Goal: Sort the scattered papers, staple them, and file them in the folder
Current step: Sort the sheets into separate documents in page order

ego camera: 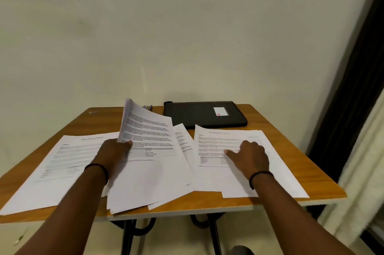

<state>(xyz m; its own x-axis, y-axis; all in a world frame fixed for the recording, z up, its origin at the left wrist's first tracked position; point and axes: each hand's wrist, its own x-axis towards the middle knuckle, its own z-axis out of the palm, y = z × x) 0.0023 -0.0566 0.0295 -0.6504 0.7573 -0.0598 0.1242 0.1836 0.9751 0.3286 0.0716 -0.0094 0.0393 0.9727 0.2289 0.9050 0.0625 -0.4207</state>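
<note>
Left hand [115, 152] gripped a lifted sheaf of printed pages [145, 130], thumb over the lower left corner, top edge curled up off the desk [270, 115]. Right hand [252, 156] lay flat with fingers spread and relaxed, pressing on a right-side sheet [228, 142] just in front of the folder [204, 113]. Both wrists wore a thin black band. Papers were white with black text blocks, headings and small tables. More loose sheets were fanned under the sheaf, front-left of the folder, overhanging the near desk edge; a further sheet [62, 161] lay far left of the folder. Folder was black, closed, with a small white label, at the desk's back edge against the wall. Something small and purplish [148, 107] sat just left of the folder; too small to identify.
</note>
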